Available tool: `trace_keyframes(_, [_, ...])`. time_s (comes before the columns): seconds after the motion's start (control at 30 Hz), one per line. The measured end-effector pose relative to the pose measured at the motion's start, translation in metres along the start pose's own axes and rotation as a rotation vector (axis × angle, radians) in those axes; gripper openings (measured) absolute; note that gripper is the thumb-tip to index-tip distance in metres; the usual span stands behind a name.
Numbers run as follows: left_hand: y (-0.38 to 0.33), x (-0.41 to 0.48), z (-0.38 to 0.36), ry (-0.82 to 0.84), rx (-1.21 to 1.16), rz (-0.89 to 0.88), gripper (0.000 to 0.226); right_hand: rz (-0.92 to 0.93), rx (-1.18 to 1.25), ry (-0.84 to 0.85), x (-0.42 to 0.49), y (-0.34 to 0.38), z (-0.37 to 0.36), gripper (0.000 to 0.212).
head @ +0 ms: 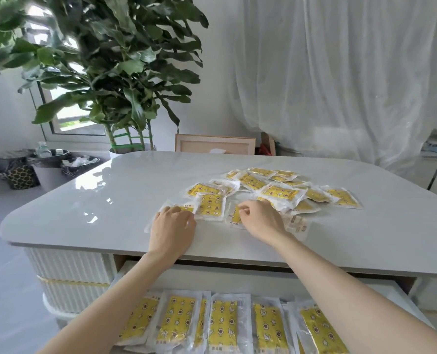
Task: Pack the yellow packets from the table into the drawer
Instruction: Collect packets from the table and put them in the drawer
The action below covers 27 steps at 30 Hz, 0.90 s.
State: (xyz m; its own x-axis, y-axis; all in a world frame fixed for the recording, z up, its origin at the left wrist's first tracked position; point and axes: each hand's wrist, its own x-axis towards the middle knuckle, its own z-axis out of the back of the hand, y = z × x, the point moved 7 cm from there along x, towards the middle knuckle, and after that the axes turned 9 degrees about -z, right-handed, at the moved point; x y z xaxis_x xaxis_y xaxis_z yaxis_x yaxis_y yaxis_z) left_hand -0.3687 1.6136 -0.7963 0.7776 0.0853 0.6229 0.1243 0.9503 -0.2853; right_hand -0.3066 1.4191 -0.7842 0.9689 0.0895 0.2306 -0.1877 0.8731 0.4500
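Observation:
Several yellow packets in clear wrappers lie scattered in a pile (278, 192) on the white table (110, 200). My left hand (172, 229) rests on one packet (184, 208) near the table's front, fingers curled over it. My right hand (261, 219) pinches another packet (235, 215) beside it. Below the table edge, the open drawer (238, 277) holds a row of several yellow packets (225, 325) standing side by side.
A large potted plant (115, 72) stands behind the table's left corner. Dark bins and bags (46, 167) sit on the floor at the left. A wooden chair back (215, 144) and white curtain (340, 72) are beyond the table.

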Motion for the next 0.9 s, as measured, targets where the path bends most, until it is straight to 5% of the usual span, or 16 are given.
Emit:
trace_keyframes(0.13, [0.034,-0.007,0.018,-0.128,-0.228,0.238,0.024,-0.173,0.024,0.029,0.006,-0.008,-0.009,0.039])
trace_keyframes(0.27, [0.056,-0.003,0.010,0.172,-0.213,0.462,0.048,-0.232,-0.130,0.146,0.011,-0.009,-0.025,0.061])
trace_keyframes(0.37, [0.058,0.000,0.000,0.421,-0.022,0.439,0.065,-0.267,-0.161,0.159,0.013,-0.004,-0.030,0.069])
trace_keyframes(0.47, [0.066,0.005,-0.005,0.484,-0.059,0.459,0.079,-0.318,-0.078,0.171,0.021,-0.003,-0.031,0.087])
trace_keyframes(0.53, [0.070,0.006,-0.006,0.482,-0.207,0.494,0.093,-0.335,-0.021,0.210,0.028,-0.002,-0.033,0.098])
trace_keyframes(0.9, [0.066,-0.011,0.016,0.392,-0.353,0.442,0.081,-0.488,0.178,0.246,0.025,-0.005,-0.018,0.123])
